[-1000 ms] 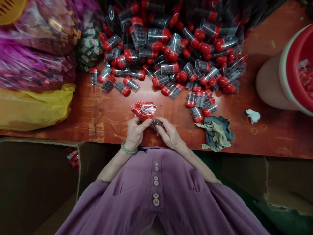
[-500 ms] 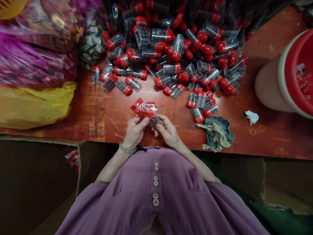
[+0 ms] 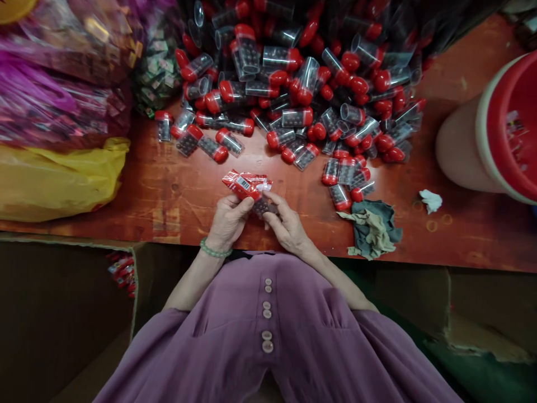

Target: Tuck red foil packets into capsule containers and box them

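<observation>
A red printed packet (image 3: 242, 183) with a white barcode label is held near the table's front edge, joined to a clear part with dark round beads (image 3: 260, 206). My left hand (image 3: 230, 220), with a green bead bracelet at the wrist, pinches the packet between thumb and fingers. On the other side, my right hand (image 3: 287, 225) has its thumb and fingers closed on the clear beaded part. Beyond both hands lies a large pile of clear tubes with red caps (image 3: 296, 117), many with dark beads inside.
Filled purple bags (image 3: 62, 112) and a yellow bag (image 3: 62, 179) stand at the left. A red-rimmed bucket (image 3: 465, 140) is at the right. Crumpled cloths (image 3: 373, 226), white tissue (image 3: 430, 201) and rubber bands lie nearer. Cardboard boxes (image 3: 161, 280) sit below the table edge.
The packet has tilted in my hands, and its barcode label now shows further left. My left hand has shifted slightly left and up. Both hands keep their hold.
</observation>
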A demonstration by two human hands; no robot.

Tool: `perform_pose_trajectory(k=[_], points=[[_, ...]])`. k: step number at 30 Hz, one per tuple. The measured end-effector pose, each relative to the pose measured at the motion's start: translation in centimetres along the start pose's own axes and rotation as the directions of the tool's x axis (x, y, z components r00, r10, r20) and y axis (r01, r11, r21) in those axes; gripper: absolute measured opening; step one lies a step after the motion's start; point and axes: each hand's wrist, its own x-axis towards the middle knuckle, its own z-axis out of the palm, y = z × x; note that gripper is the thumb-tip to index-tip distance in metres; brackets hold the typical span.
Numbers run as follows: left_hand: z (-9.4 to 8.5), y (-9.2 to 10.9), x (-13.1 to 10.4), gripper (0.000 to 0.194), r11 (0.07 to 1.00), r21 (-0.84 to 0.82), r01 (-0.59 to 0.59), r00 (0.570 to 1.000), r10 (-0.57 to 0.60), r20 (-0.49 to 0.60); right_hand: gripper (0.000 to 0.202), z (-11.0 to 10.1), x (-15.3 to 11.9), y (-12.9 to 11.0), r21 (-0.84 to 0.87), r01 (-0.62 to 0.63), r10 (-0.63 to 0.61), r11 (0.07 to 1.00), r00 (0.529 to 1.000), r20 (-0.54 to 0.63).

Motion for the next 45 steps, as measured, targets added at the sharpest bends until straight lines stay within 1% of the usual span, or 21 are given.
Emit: perform_pose_trajectory(k=[2,3,6,9,14,17,19,22,28,30,33,36,40,42,45], points=[[0.0,0.2,0.0,0.034,1.000,0.009,0.030,0.999,-0.030,0.015,0.048,0.2,0.1,0.0,0.042,-0.030,0.029,0.999,0.999,0.013],[0.1,0.3,0.1,0.034,0.999,0.011,0.044,0.999,-0.044,0.006,0.047,0.2,0.2,-0.1,0.023,-0.011,0.011,1.000,1.000,0.005],[0.2,0.6,0.2,0.035,0.998,-0.006,0.061,0.997,-0.061,-0.046,0.045,0.2,0.8,-0.2,-0.100,0.091,-0.093,0.991,0.996,-0.016],[0.2,0.5,0.4,0.038,0.999,-0.026,0.036,0.997,-0.038,-0.066,0.045,0.2,1.2,-0.3,-0.139,0.137,-0.139,0.981,0.990,0.000],[-0.3,0.1,0.5,0.035,0.998,-0.065,-0.020,0.999,0.016,-0.052,0.047,0.1,1.2,-0.3,-0.141,0.198,-0.199,0.970,0.980,0.011],[-0.2,0.3,0.4,0.035,0.999,-0.033,-0.016,1.000,0.015,-0.026,0.048,0.2,1.2,-0.5,-0.090,0.145,-0.143,0.985,0.989,0.031],[0.1,0.6,0.3,0.036,1.000,-0.017,-0.008,1.000,0.008,-0.003,0.048,0.2,1.1,-0.8,-0.044,0.080,-0.079,0.996,0.997,0.024],[0.5,0.8,0.1,0.032,1.000,0.000,-0.009,1.000,0.009,0.011,0.048,0.3,1.1,-1.0,-0.002,-0.001,0.001,1.000,1.000,0.006],[0.2,0.8,0.3,0.029,0.998,0.070,0.002,1.000,-0.001,-0.020,0.044,0.3,1.0,-0.3,0.037,-0.004,0.004,0.999,1.000,-0.004],[0.1,0.9,0.4,0.031,0.998,0.061,0.005,1.000,-0.003,-0.028,0.043,0.4,1.0,-0.1,0.022,-0.027,0.027,0.999,1.000,0.003],[-0.1,1.0,0.5,0.041,1.000,0.008,0.015,1.000,-0.015,-0.004,0.042,0.6,1.0,-0.2,0.028,-0.036,0.036,0.999,0.999,0.008],[-0.2,0.9,0.4,0.043,0.999,-0.037,0.023,1.000,-0.024,-0.005,0.040,0.7,1.1,-0.2,0.029,0.033,-0.033,0.999,0.999,-0.001],[-0.2,0.6,0.4,0.034,0.998,-0.058,0.028,0.999,-0.031,-0.045,0.042,0.7,1.1,0.1,-0.112,0.162,-0.162,0.980,0.987,0.008],[-0.2,0.4,0.5,0.035,0.998,-0.062,0.025,0.998,-0.028,-0.062,0.045,0.6,1.1,0.2,-0.162,0.200,-0.198,0.966,0.980,0.026],[-0.1,0.1,0.5,0.037,0.998,-0.065,0.023,0.995,-0.029,-0.096,0.047,0.6,1.3,0.2,-0.155,0.226,-0.224,0.962,0.974,0.028]])
